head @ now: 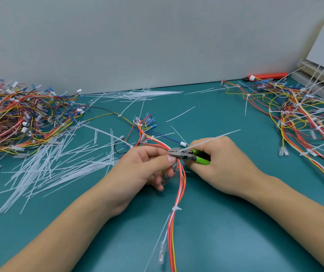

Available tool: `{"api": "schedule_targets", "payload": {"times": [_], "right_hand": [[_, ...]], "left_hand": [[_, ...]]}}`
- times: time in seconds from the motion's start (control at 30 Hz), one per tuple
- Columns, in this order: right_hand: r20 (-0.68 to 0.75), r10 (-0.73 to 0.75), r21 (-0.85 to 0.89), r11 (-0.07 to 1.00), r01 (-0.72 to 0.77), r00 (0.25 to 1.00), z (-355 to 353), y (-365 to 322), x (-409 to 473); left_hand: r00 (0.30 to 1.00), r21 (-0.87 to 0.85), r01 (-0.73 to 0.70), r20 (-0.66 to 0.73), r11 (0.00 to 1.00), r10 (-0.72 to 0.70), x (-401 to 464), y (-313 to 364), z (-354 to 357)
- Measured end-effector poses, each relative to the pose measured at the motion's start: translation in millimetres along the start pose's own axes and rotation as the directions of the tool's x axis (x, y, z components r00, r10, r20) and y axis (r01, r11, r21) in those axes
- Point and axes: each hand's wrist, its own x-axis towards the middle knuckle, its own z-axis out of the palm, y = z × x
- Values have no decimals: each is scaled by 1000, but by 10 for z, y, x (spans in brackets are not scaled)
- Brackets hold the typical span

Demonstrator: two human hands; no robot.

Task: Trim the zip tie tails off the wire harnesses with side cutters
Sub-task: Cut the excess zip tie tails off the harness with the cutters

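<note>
Pinching the wire harness (178,185) at frame centre, the left hand (145,169) is curled; the side cutters (188,154) are gripped by the right hand (221,163), fingers wrapped round the green handles.

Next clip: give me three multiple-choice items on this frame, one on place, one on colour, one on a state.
1. Where does the pile of cut zip tie tails lie?
A. left of the hands
B. right of the hands
C. against the wall

2. The side cutters have handles of which colour?
A. red
B. green
C. blue

3. What is the left hand doing?
A. resting flat
B. gripping the wire harness
C. holding the cutters

Key: 1 A, the tails spread over the mat's left part; 2 B, green grips show in the right hand; 3 B, fingers curl round the wires.
</note>
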Motion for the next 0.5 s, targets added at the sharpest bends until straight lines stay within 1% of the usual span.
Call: {"api": "schedule_targets", "payload": {"times": [0.17,0.33,0.5], "right_hand": [[15,4,20,1000,-5,1000,-10,9,4],[-24,50,-48,998,-51,998,-17,-10,24],[-12,59,-37,998,-60,998,-25,-57,1]], "left_hand": [[1000,4,0,10,1000,0,6,-1,-2],[1000,-9,0,24,1000,0,8,1,-7],[999,-22,-14,37,1000,15,-10,18,-5]]}}
